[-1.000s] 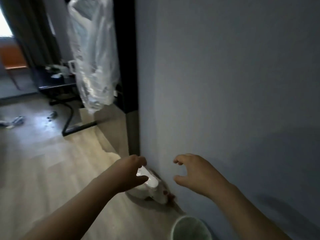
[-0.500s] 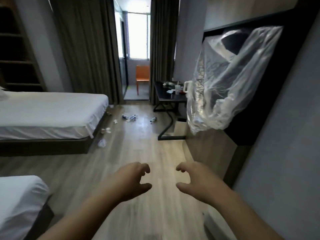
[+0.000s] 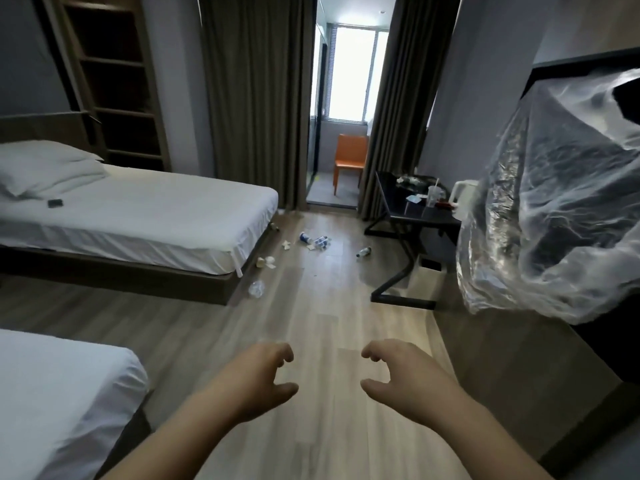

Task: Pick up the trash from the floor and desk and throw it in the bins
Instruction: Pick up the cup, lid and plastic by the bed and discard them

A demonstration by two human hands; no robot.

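On my feed the floor (image 3: 311, 323) reads as wood-look planks, smooth with a soft sheen. The bed sheet (image 3: 156, 209) is matt white cloth, and the curtains (image 3: 252, 98) are a heavy matt fabric. I see a glossy, reflective black desk top (image 3: 415, 218) on a matt dark frame (image 3: 398, 277), probably metal. The cup (image 3: 434, 197) and 1 floor bottle (image 3: 363, 251) are clear plastic. The wrap (image 3: 554, 220) is thin, crinkled, shiny plastic film. The orange chair (image 3: 350, 155) looks smooth.

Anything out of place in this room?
Yes. Bottles, crumpled paper and a plastic wad litter the floor beside the bed; a cup and scraps clutter the desk.
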